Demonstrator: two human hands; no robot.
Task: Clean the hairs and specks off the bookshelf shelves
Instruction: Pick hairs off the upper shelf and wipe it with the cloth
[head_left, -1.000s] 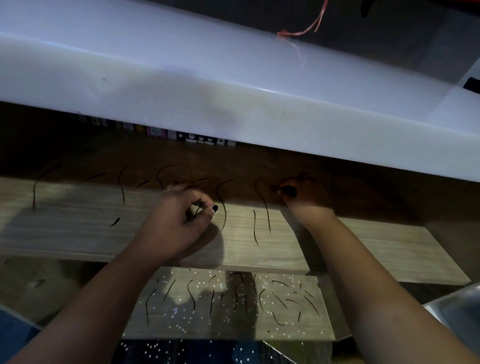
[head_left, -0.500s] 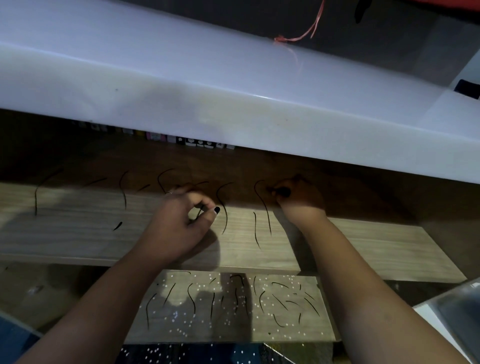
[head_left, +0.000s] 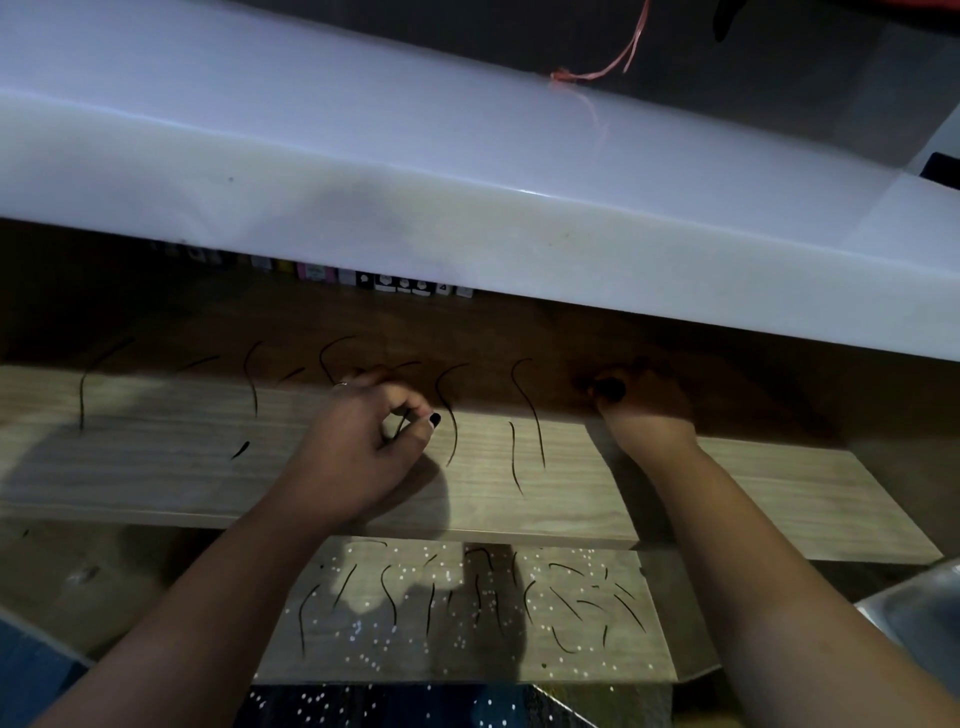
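A light wooden shelf (head_left: 156, 467) carries several thin black hairs (head_left: 535, 426) under a white top board. My left hand (head_left: 363, 452) rests on the shelf's middle and pinches a dark hair (head_left: 400, 423) between thumb and forefinger. My right hand (head_left: 649, 410) lies curled in the shadow at the shelf's back, right of two long hairs. A dark patch shows at its fingertips; a nail or a hair, I cannot tell. A lower shelf (head_left: 644, 660) below holds several more hairs (head_left: 389, 597) and white specks (head_left: 374, 644).
The white top board (head_left: 467, 218) overhangs the shelf and shades its back. A row of small book spines (head_left: 400, 283) stands at the far back. An orange string (head_left: 597, 73) lies on the board. A grey object (head_left: 919, 613) sits at the lower right.
My right hand has slid a little to the right, away from the long hair. My left hand keeps its pinch and has barely moved.
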